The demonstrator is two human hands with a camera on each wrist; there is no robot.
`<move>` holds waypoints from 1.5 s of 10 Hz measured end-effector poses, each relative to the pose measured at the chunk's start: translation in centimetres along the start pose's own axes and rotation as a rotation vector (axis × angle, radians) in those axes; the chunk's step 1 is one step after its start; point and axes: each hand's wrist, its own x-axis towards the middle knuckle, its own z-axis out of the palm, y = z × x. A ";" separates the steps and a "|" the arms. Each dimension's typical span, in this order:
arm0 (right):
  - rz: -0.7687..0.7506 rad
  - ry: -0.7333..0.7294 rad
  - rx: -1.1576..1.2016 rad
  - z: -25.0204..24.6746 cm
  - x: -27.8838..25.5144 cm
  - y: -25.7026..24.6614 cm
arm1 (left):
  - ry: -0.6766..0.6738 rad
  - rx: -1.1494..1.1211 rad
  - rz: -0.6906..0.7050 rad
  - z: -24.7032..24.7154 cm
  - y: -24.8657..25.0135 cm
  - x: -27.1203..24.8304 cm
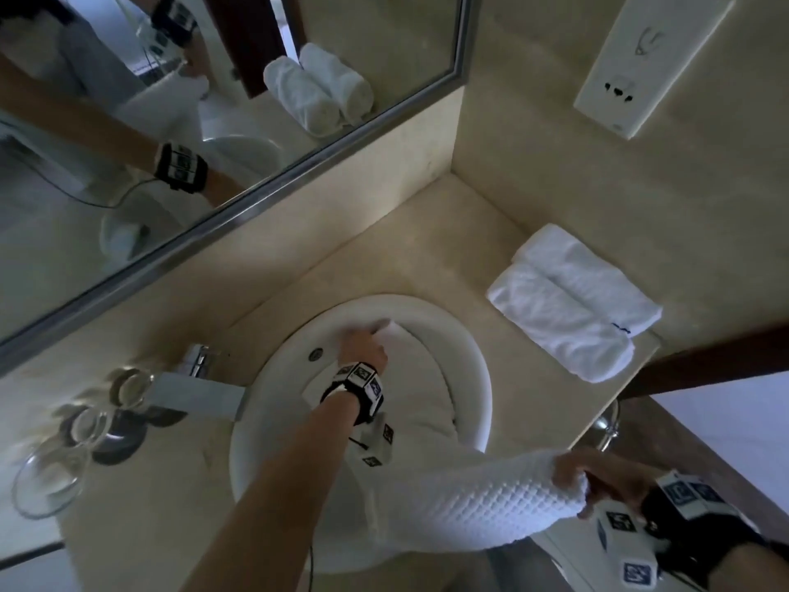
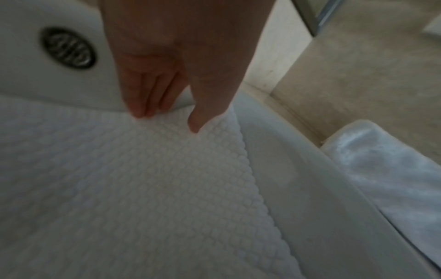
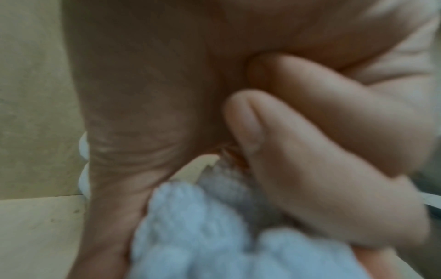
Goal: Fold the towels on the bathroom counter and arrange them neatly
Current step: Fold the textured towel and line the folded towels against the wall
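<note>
Right hand (image 3: 238, 132) blurred, gripping waffle towel (image 1: 469, 502); fingertips hidden.

The waffle towel (image 1: 469, 502) stretches across the sink (image 1: 469, 348), left hand (image 1: 363, 348) at its far end, right hand (image 1: 597, 476) at its near end; rolled towels (image 1: 572, 301) lie right on the counter (image 1: 427, 237), glasses (image 1: 81, 425) left

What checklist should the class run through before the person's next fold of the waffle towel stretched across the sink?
1. Left hand has the far end of the waffle towel: ok, fingers and thumb pinch it.
2. Right hand grip on the near end: ok, edge bunched in its fingers.
3. Towel spread flat: not ok, it sags into the sink.
4. Rolled towels clear of the work: ok, beside the sink.
5. Glasses out of the way: ok, beyond the tap.
6. Sink dry: cannot tell.
</note>
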 end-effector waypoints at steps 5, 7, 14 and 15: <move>0.056 -0.039 -0.111 -1.9 -1.9 -3.4 | 0.178 -0.082 0.377 -4.0 0.5 0.2; 0.023 0.101 -0.073 -5.1 -3.6 -5.9 | 0.308 -0.164 0.473 -13.3 8.4 5.6; 0.062 -0.041 -0.315 -7.2 1.7 -7.8 | -0.520 0.090 0.416 0.3 5.2 -16.2; 0.028 -0.064 -0.301 -7.1 1.5 -7.9 | -0.399 -0.227 0.196 1.3 4.2 -17.8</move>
